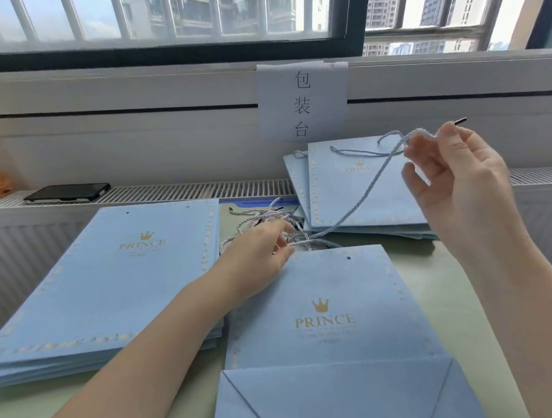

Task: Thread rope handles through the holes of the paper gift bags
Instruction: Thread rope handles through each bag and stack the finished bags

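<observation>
Overhead, right hand (457, 184) pinches rope (362, 194); left hand (258, 259) grips rope pile (267, 223).

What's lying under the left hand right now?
The left hand rests on the top edge of the front gift bag, its fingers reaching into the loose rope pile. The bag's left hole is covered; only the right hole shows.

R hand (457, 184) raised, fingers pinched; L hand (258, 262) reaching fwd low, fingers curled.
</observation>
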